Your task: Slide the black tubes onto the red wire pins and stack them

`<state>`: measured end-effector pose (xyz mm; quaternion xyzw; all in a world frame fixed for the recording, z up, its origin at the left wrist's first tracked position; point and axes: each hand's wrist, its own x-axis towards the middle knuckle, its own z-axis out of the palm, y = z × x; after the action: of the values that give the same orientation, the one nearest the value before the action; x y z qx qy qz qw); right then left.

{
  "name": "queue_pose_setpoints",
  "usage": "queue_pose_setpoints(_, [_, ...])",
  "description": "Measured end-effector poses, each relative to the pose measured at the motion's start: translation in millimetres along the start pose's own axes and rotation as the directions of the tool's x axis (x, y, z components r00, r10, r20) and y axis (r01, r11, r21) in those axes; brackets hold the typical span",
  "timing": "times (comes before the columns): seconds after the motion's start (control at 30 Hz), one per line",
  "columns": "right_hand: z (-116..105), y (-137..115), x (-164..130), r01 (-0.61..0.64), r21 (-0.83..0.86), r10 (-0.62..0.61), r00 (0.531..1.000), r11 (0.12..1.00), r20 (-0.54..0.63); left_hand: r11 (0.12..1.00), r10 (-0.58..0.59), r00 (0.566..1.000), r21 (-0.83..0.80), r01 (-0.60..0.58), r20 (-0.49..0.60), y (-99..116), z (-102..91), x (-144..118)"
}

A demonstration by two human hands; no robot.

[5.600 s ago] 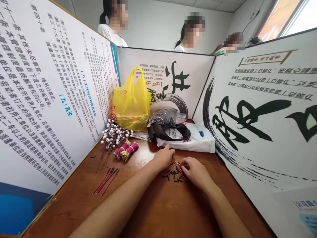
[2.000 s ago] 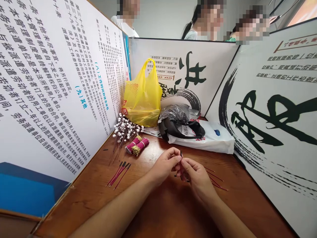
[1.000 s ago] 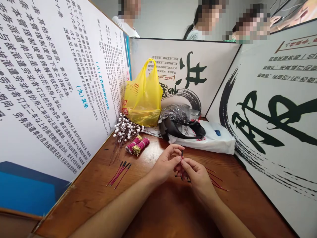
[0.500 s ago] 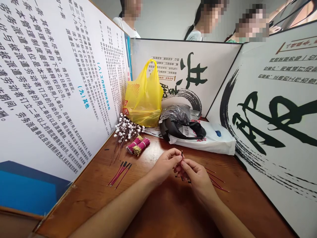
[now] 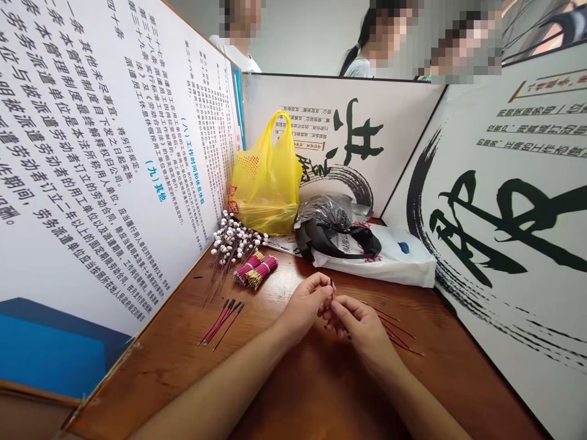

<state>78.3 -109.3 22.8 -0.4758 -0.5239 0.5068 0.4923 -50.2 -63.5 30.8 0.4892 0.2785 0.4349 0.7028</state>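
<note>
My left hand (image 5: 308,308) is closed, with thumb and forefinger pinching a short black sleeve (image 5: 331,283) whose tip stands up above them. Fingertips of my right hand (image 5: 356,319) are pressed together right beside it; what they grip is mostly hidden. Small black pieces (image 5: 349,335) peek out beneath the right fingers. To the right, several thin red wires (image 5: 398,335) lie partly behind that hand. On the left rests a small group of red wires with black ends (image 5: 224,322).
Two tied bundles of red wires (image 5: 263,271) lie near white-budded stems (image 5: 232,241). Behind are a yellow plastic bag (image 5: 266,183), a black strap (image 5: 339,241) and a white bag (image 5: 403,260). Printed panels (image 5: 486,183) wall in the wooden table (image 5: 293,391). People stand beyond.
Both hands have shifted slightly left, and the black sleeve now tilts and shows lower between the fingertips. The wires and bags on the table have stayed put.
</note>
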Motion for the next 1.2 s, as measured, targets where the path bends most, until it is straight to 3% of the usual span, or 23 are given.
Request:
queue_pose_setpoints(0.2, [-0.4,4.5,0.2,-0.02,0.031,0.02,1.0,0.999,0.008,0.997,-0.029,0.999,-0.071,0.03,0.02,-6.1,-2.6,2.2])
queue_pose_setpoints(0.57, [0.2,0.9,0.4,-0.034,0.038,0.034,0.999,0.999,-0.004,1.0,-0.012,1.0,-0.021,0.011,-0.025,1.8,-4.9,2.3])
queue_pose_setpoints(0.8, [0.5,1.7,0.0,0.003,-0.008,-0.003,1.0,1.0,-0.002,0.999,0.039,0.995,0.025,-0.041,0.09,-4.7,-2.7,1.1])
queue_pose_setpoints(1.2, [0.2,2.5,-1.4,0.044,-0.033,-0.043,0.999,0.998,0.022,0.998,0.061,0.996,0.006,-0.062,0.071,-3.5,-1.2,0.5])
